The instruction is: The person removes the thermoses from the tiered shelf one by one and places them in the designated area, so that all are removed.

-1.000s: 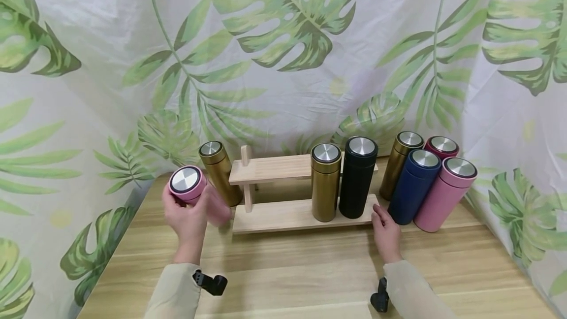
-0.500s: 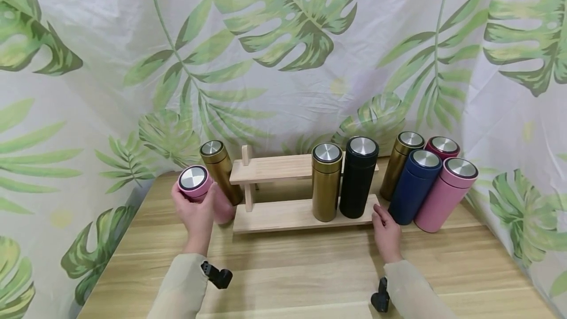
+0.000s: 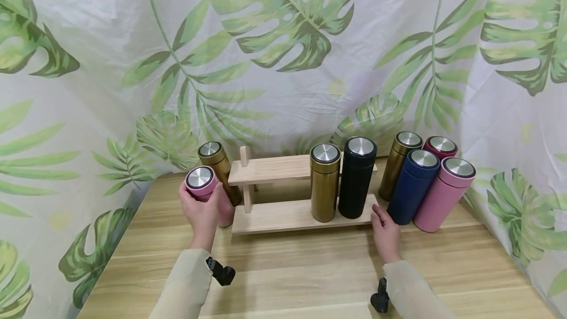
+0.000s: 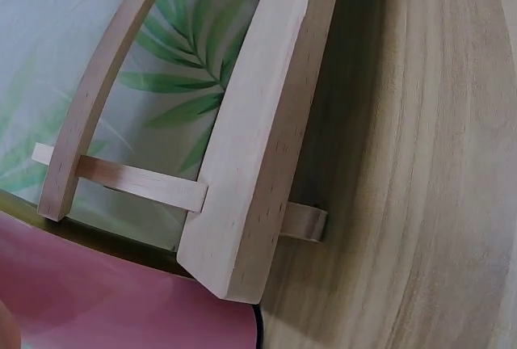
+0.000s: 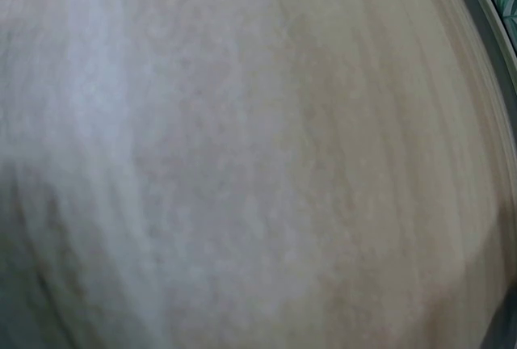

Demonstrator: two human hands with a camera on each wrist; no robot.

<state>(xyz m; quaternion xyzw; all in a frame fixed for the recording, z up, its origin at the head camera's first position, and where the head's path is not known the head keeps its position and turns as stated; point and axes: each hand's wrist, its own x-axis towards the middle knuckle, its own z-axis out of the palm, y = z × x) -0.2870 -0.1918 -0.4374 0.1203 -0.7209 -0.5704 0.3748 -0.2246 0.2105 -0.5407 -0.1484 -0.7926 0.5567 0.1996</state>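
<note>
My left hand (image 3: pixel 200 218) grips a pink thermos bottle (image 3: pixel 225 206) with a steel-topped lid, fingers and thumb around its upper part. The bottle stands at the left end of a two-tier wooden shelf (image 3: pixel 274 216), in front of a gold thermos (image 3: pixel 221 166). In the left wrist view the pink bottle (image 4: pixel 129 292) lies close against the end of the shelf board (image 4: pixel 242 171). At the shelf's other end, my right hand (image 3: pixel 387 235) holds the corner of the lower board between thumb and fingers. On that board stand another gold thermos (image 3: pixel 324 191) and a black thermos (image 3: pixel 356 186).
To the shelf's right cluster a gold bottle (image 3: pixel 395 166), a red bottle (image 3: pixel 441 144), a blue bottle (image 3: pixel 412 191) and a second pink bottle (image 3: pixel 443 201). Behind the wooden table (image 3: pixel 292 274) hangs a leaf-print cloth (image 3: pixel 283 92). The right wrist view shows mostly blurred tabletop (image 5: pixel 266 155).
My left hand has moved the pink bottle to the right, up beside the shelf's left end and more in front of the gold bottle. My right hand has stayed on the board.
</note>
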